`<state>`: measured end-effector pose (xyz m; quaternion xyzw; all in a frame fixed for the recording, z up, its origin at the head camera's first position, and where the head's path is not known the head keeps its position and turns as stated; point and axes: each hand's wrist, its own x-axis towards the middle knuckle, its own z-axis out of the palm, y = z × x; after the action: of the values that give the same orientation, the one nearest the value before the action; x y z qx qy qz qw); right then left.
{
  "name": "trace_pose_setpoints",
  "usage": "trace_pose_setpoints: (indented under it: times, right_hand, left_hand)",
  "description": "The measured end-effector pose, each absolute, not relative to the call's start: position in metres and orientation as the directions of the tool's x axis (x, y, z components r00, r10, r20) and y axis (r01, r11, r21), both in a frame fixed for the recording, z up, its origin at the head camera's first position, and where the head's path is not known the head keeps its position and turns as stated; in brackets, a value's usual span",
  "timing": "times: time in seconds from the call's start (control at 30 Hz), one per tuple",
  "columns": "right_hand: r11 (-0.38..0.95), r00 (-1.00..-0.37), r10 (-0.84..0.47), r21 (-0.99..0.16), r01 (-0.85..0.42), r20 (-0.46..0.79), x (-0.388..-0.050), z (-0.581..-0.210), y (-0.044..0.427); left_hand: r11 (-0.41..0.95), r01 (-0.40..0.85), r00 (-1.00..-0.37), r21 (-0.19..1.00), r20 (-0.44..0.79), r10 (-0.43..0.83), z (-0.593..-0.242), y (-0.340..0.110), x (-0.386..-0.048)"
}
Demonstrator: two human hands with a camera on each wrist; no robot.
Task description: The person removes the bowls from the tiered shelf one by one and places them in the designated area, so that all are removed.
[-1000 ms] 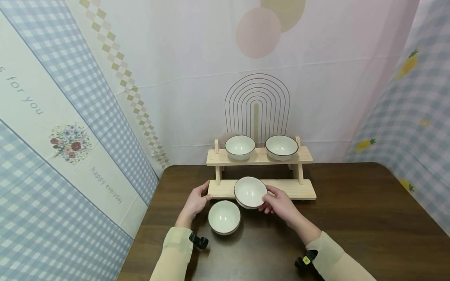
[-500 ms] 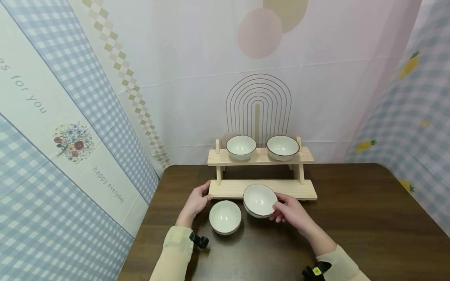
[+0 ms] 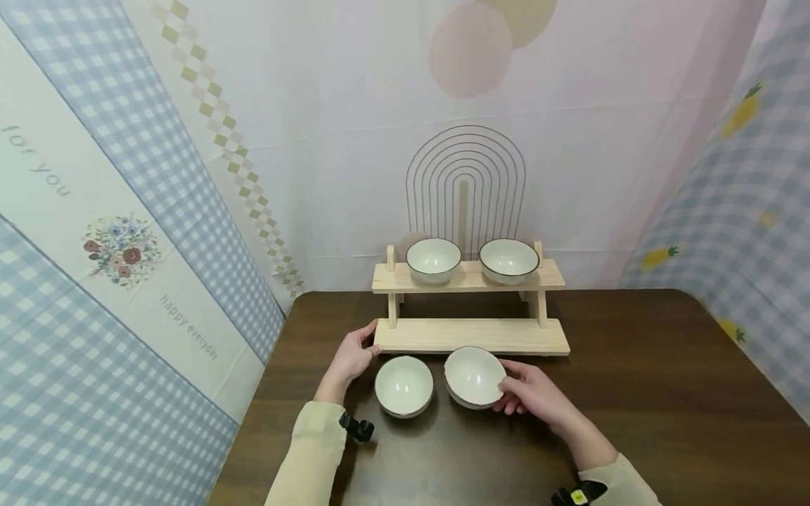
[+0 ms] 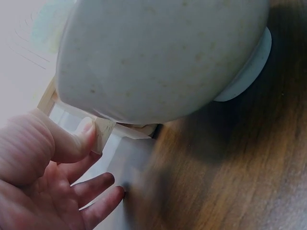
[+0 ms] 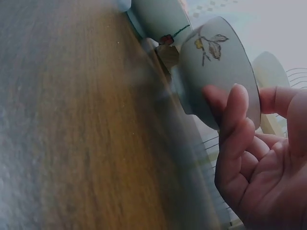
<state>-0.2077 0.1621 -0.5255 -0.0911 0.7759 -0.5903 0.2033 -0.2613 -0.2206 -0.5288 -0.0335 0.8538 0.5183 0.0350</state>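
Observation:
In the head view my right hand (image 3: 534,395) grips the right side of a white bowl (image 3: 474,377) with a thin dark rim, in front of the wooden stand's lower shelf (image 3: 471,336). The right wrist view shows a flower print on that bowl (image 5: 218,67), pinched between thumb and fingers. My left hand (image 3: 351,357) pinches the left end of the lower shelf; in the left wrist view its thumb presses on the wood (image 4: 103,134). Another white bowl (image 3: 403,386) stands on the table between the hands, left of the held one.
Two more white bowls (image 3: 433,261) (image 3: 509,261) sit side by side on the stand's upper shelf (image 3: 468,277). The dark wooden table (image 3: 639,379) extends to both sides. Patterned cloth (image 3: 342,176) hangs behind it and along the sides.
My right hand has moved the gripped bowl right and toward the front, from over the lower shelf's edge to in front of it. The left hand keeps its hold on the shelf end.

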Motion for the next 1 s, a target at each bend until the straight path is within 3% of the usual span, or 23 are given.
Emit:
trace_pose_setpoints:
  times: [1.0]
  right_hand:
    - [0.303, -0.88, -0.412, -0.946, 0.111, -0.235, -0.2016, -0.5297, 0.1527]
  left_hand:
    - [0.463, -0.102, -0.995, 0.88, -0.1, -0.03, -0.5284, -0.2217, -0.2631]
